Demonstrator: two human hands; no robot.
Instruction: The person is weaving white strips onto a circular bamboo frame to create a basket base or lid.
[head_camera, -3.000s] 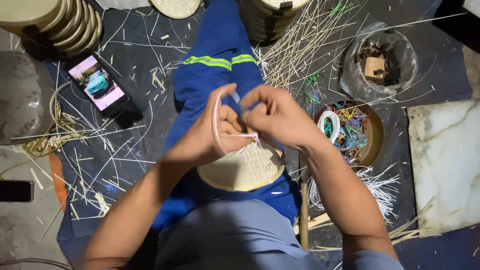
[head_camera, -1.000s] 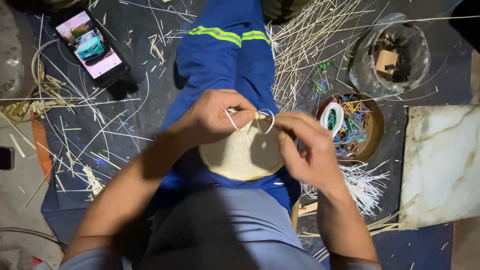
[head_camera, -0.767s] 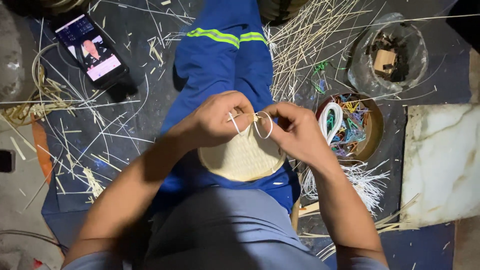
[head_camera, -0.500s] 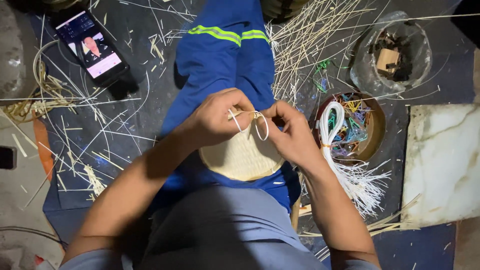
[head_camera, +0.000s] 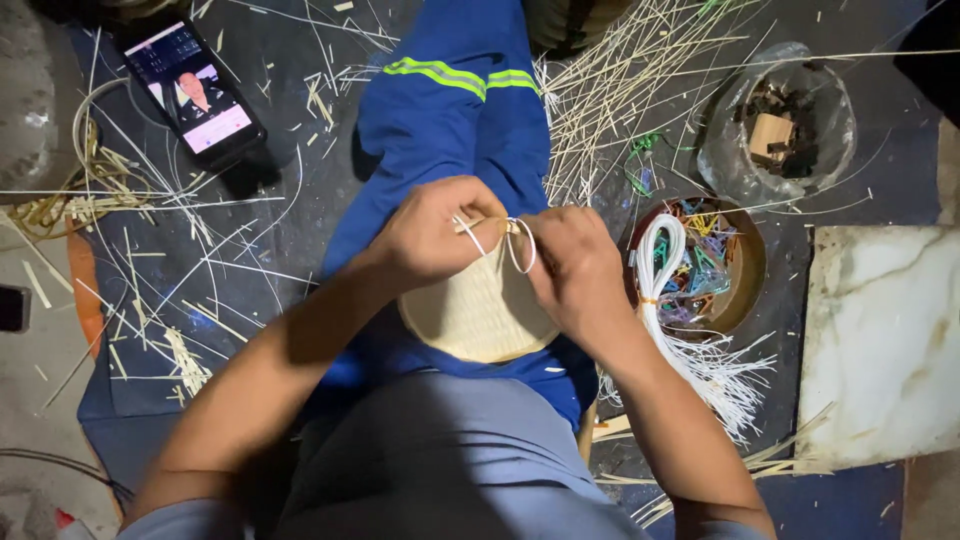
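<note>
Woven disc (head_camera: 478, 315) on lap, blue trouser leg (head_camera: 440, 130) beneath. Left hand (head_camera: 432, 232) pinches disc rim; right hand (head_camera: 572, 268) pinches white strand (head_camera: 522, 243), looped at edge (binding step, by look). Next likely needs loop drawn snug. Strand bundle (head_camera: 668, 300) beside bowl (head_camera: 745, 270).

A smartphone (head_camera: 192, 92) lies tilted on the dark floor mat at upper left, well apart from the hands, its lit rectangular screen showing a pale blue and pink picture with a figure in it. At upper right a clear plastic bag (head_camera: 780, 130), open at the top, holds small brown and tan blocks. No labels or signs show.
</note>
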